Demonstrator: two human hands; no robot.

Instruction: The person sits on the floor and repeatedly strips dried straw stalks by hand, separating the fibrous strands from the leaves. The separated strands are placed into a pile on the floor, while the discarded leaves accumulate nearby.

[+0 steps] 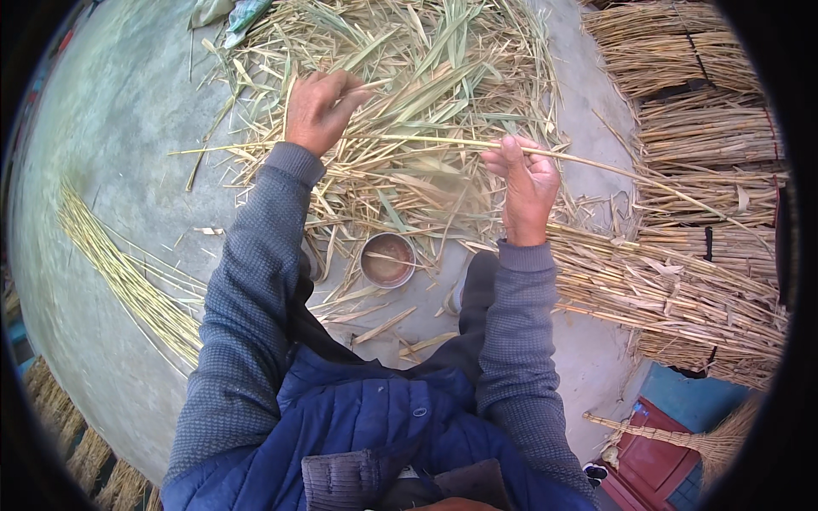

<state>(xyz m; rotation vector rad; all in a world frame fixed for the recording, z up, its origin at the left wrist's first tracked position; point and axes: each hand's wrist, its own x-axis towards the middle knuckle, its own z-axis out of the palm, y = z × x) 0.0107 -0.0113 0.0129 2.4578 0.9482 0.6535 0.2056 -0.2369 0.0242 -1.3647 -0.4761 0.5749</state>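
Blue padded vest (366,426) and grey knit sleeves (247,281) fill the lower view. Between both hands runs a long pale reed stalk (443,143), thin, straw-yellow and nearly level above the husk pile (409,85). Right hand (528,187) has its fingers closed round it; left hand (319,106) pinches its far end. Its right tip fades among bundled reeds (707,136). A metal cup (388,260) stands on the floor (111,128).

Dry, matt straw everywhere: the long reed stalk (443,143) between the hands looks smooth and pale yellow, the husk pile (426,77) papery and rough. The floor (119,128) is dull grey concrete, the small cup (388,260) worn metal, the sleeves (247,289) coarse grey knit over a quilted blue vest (358,417).
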